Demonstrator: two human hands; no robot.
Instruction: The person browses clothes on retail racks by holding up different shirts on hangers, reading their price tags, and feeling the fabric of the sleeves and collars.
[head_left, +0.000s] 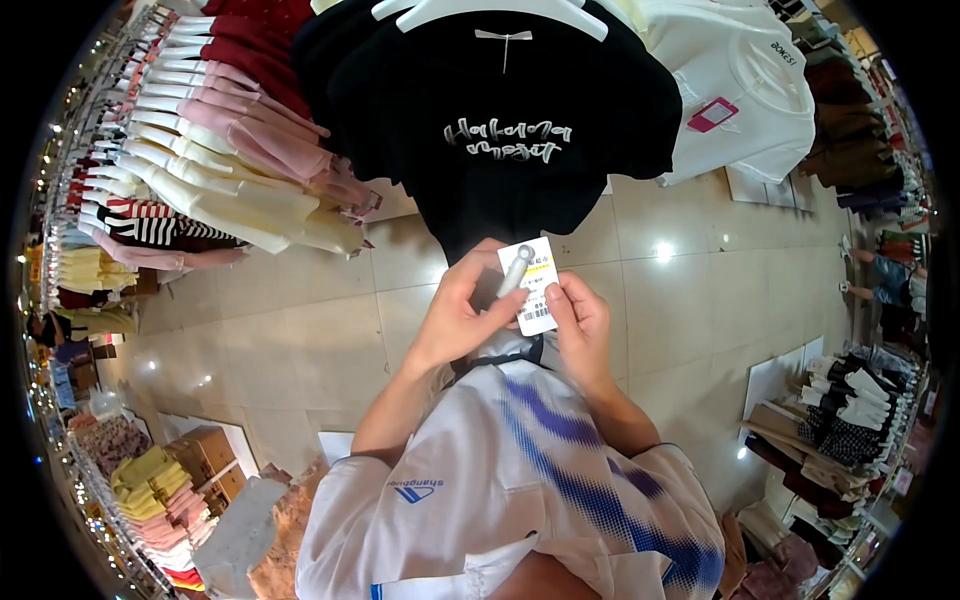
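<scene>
- Glossy pale tiles [290, 350] spread beneath the black T-shirt [510, 90], with pastel tops [265, 130] racked to its left and a white top [735, 75] to its right.
- Just below the shirt's hem, a printed card [541, 290] and a white tapered piece [516, 272] sit between two bare hands.
- Left hand [455, 315] pinches the tapered piece over the card; right hand [588, 320] narrows on the card's right edge.
- Card looks light and bendable, best taken by its edges; the piece appears hard, smooth, perhaps slippery, best gripped along its shaft.
- Shirt fabric looks soft, its lettering [515, 140] silvery.
</scene>
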